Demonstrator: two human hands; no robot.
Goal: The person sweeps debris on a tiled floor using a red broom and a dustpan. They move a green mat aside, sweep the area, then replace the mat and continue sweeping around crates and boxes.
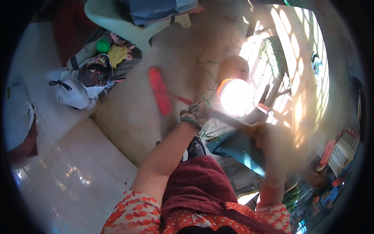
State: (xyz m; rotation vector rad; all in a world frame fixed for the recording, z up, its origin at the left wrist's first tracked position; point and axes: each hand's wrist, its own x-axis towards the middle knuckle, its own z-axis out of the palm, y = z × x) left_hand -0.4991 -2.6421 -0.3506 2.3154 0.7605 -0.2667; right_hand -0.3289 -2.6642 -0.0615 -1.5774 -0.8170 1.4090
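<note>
I hold a broom with a long red head (159,91) by its stick, which slants across in front of me. My left hand (198,112) is wrapped round the lower stick, close to the head. Farther up the stick, on the right, my right hand (264,132) is closed round it, smeared by motion. The head is blurred over the brown floor (128,101), and I cannot tell whether it touches. Bits of cut green grass (212,62) lie beyond my hands.
A pale green plastic chair (117,23) stands at the far left, beside a dark crate (130,64) and white bags (68,93). Right of the broom is a glaring white round object (235,95) with an orange rim. A can (265,109) and a teal sheet (241,150) lie nearby.
</note>
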